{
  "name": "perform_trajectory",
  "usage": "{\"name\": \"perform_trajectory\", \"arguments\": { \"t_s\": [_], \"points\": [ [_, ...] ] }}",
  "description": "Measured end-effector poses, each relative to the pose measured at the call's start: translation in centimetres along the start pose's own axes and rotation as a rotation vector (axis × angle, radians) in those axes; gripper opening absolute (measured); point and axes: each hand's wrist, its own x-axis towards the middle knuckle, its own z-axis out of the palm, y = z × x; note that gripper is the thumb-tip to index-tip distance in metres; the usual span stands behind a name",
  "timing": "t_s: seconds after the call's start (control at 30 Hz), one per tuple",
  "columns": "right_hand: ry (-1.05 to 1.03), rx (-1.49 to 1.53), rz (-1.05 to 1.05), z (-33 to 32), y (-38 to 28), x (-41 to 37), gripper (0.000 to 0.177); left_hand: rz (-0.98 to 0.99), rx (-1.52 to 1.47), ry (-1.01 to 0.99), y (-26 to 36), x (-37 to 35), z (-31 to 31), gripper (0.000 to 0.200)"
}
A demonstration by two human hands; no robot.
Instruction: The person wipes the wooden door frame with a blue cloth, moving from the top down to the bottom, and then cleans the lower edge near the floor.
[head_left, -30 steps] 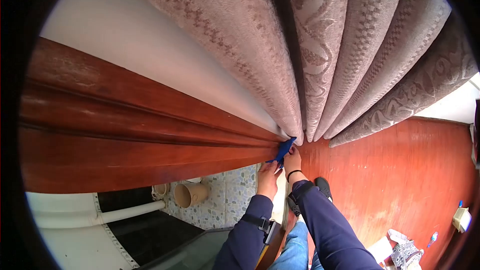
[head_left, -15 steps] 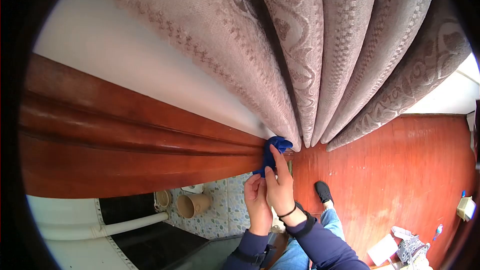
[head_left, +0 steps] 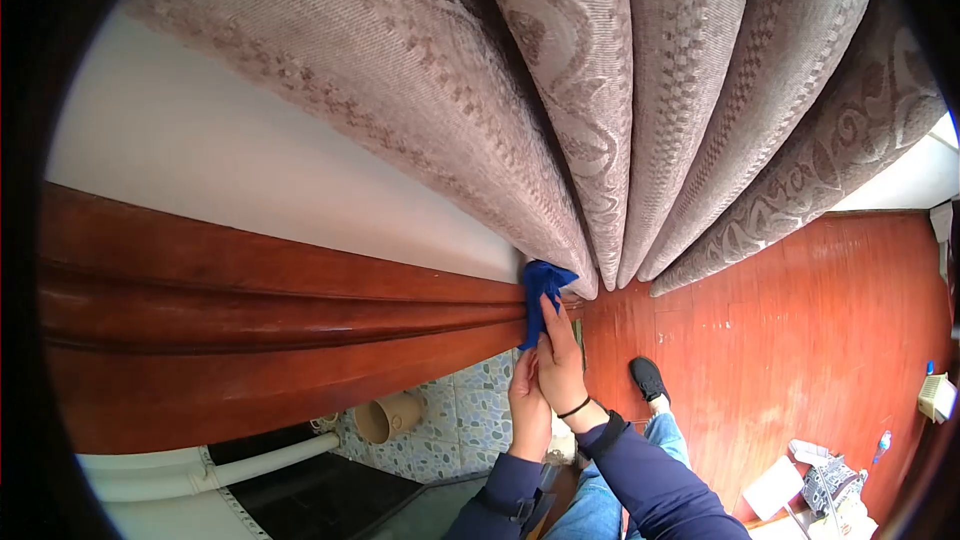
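Observation:
A crumpled blue cloth lies against the end of a reddish-brown wooden frame, just beside the lower edge of a patterned grey-pink curtain. My right hand presses on the cloth with its fingers, which are stretched along it. Just below and to the left, touching the right hand, is my left hand; its fingers are near the cloth's lower end, partly hidden behind the right hand, so their grip is unclear.
Red wooden floor spreads on the right, with a black shoe on it. Bags and papers lie at the lower right, near a beige basket. A tan bucket and a white pipe are at the lower left.
The view has shifted, so the wooden frame sits lower on the left. My left hand has moved right against my right hand, and the blue cloth looks more stretched out downward.

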Motion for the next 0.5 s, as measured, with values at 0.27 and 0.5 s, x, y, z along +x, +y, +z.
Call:
{"name": "perform_trajectory", "arguments": {
  "t_s": [0.27, 0.5],
  "points": [
    [0.007, -0.043, 0.193, 1.0, 10.6, 1.1, 0.061, -0.193, 0.133, -0.121, -5.6, 4.5, -1.4, 0.049],
    [-0.029, 0.078, 0.385, 0.3, 12.1, 1.6, 0.059, -0.218, 0.211, -0.114, -5.2, 4.1, -0.8, 0.051]
  ]
}}
